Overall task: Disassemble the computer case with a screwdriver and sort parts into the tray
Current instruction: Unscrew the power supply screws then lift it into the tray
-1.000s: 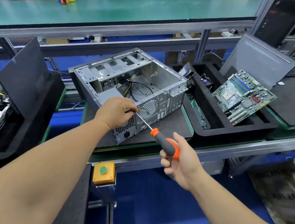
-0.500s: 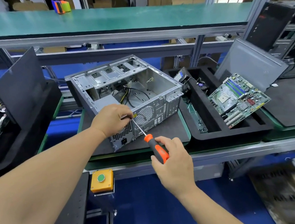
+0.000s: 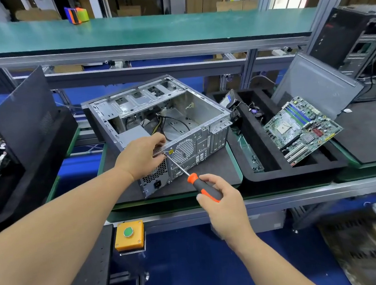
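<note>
On black mat, open computer case [image 3: 156, 122], side uncovered

- Open top of the computer case [image 3: 193, 118]: unobstructed from above; cables [image 3: 168, 123] lie inside.
- Rear panel: approach blocked by left hand [image 3: 140, 158] and screwdriver [image 3: 193, 180].
- Right flank: tray [image 3: 252, 179] wall stands just beside.

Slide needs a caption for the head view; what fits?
Right hand drives screwdriver into computer case rear; left hand steadies it.
</note>
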